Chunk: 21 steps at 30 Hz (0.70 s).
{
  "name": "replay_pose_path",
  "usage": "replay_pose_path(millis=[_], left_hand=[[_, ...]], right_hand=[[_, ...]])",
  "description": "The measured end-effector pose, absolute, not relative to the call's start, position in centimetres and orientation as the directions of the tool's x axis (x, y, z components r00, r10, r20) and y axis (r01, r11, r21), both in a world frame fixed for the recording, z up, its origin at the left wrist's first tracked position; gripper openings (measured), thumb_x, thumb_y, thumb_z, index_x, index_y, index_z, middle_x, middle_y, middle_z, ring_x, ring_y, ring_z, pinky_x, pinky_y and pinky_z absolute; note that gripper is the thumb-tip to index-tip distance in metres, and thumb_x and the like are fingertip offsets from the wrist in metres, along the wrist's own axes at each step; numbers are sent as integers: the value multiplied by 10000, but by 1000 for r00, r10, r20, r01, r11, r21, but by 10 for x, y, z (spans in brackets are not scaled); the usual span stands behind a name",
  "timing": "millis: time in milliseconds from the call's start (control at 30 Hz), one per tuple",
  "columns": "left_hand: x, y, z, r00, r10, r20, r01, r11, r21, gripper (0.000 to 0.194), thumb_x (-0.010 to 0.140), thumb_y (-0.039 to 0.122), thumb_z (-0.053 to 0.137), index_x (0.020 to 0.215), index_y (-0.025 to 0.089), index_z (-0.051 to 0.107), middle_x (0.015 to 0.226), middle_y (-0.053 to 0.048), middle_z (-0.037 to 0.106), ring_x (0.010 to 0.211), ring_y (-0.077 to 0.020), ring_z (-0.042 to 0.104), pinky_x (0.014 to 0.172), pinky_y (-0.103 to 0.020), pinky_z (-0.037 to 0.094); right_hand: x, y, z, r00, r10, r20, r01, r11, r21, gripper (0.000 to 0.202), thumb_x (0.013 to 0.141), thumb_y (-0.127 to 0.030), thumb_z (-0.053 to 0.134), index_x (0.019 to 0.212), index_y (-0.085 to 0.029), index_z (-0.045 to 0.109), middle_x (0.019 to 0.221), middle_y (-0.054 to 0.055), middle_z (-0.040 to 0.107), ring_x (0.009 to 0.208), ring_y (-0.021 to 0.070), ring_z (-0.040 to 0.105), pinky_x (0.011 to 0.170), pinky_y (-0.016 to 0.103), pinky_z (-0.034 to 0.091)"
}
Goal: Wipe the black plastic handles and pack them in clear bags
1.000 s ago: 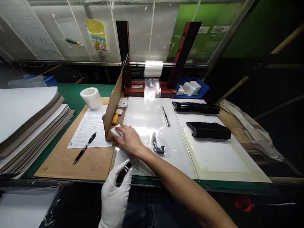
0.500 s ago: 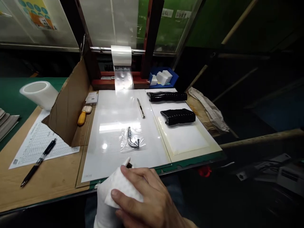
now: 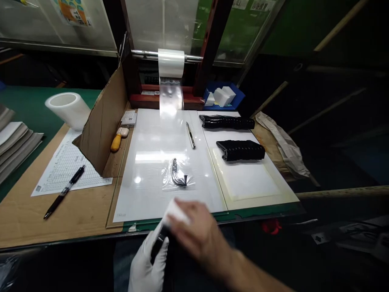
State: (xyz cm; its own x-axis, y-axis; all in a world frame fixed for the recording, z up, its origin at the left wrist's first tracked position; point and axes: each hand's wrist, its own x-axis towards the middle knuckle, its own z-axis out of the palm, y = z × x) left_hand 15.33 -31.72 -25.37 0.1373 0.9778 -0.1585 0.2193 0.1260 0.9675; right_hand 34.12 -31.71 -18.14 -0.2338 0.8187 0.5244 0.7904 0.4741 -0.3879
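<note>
My left hand (image 3: 148, 259), in a white glove, is closed around a glossy black curved part (image 3: 159, 243) low in front of the table edge. My bare right hand (image 3: 197, 231), a little smeared by motion, presses a white cloth (image 3: 175, 211) to the far end of that black part. Beyond my hands, a black J-shaped piece (image 3: 178, 176) lies on clear film on the white work surface (image 3: 146, 198). A silver craft knife (image 3: 191, 135) rests farther back.
Two stacks of black parts (image 3: 241, 150) (image 3: 227, 122) lie on the right board. A film roll (image 3: 171, 64) hangs on a rod at the back, beside a blue bin (image 3: 237, 99) of white pads. At left are a cardboard divider (image 3: 105, 121), a pen (image 3: 64, 192) and a yellow-handled tool (image 3: 116, 142).
My right hand with the cloth has slid forward and right, away from my left hand. More of the black part and gloved fingers now show. The whole view has shifted slightly.
</note>
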Motion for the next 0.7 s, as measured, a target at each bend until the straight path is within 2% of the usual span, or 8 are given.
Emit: replay_pose_path(millis=[67,133,267,367,467,600,700], left_hand=[[154,-317,-257,154,969,-192,214,157,964,398,873,450,701,1195,220,741,1250,-95,726,1197,-298,659,1082,-407,499],[154,-318,-261,145,965,-216,195,186,963,406,870,463,694,1190,218,745,1258,-97,722,1210,-313,651,1079,-410,503],[156,-322,-267,140,959,-245,177,219,959,408,893,431,681,1258,252,712,1301,-89,700,1236,-312,634,1108,-441,472],[157,-323,-271,115,965,-234,129,219,967,373,850,427,736,1191,276,750,1240,-74,734,1186,-316,667,1059,-426,522],[157,-324,-274,116,970,-214,164,193,967,375,894,401,697,1256,304,712,1295,-47,708,1241,-281,634,1105,-388,479],[156,-323,-278,135,977,-163,147,143,979,354,908,423,675,1228,281,730,1260,-52,728,1186,-269,672,1040,-338,534],[156,-324,-279,123,985,-124,194,98,976,370,927,371,661,1288,297,687,1323,-36,693,1242,-235,637,1069,-299,500]], right_hand=[[343,-314,-183,-223,843,490,785,454,-422,255,977,-221,545,1196,-190,672,1250,185,674,1002,265,632,763,420,569],[345,-312,-185,-290,808,512,739,529,-417,263,974,-243,549,1206,-206,666,1287,175,656,1036,271,623,770,430,566],[348,-312,-190,-236,859,453,784,444,-434,277,981,-224,546,1238,-219,649,1280,166,661,1014,252,615,756,414,558],[350,-313,-191,-325,821,470,745,528,-408,259,967,-241,574,1210,-213,658,1318,171,639,1075,268,602,800,427,548],[350,-313,-191,-223,865,450,806,423,-414,263,961,-196,577,1209,-200,662,1293,176,655,1042,263,611,799,420,543],[348,-311,-190,-303,843,446,765,493,-413,242,962,-244,579,1178,-200,680,1313,175,646,1040,273,613,782,425,546],[348,-310,-190,-215,872,439,809,411,-421,252,974,-217,568,1201,-192,674,1289,184,658,1009,264,608,772,422,544]])
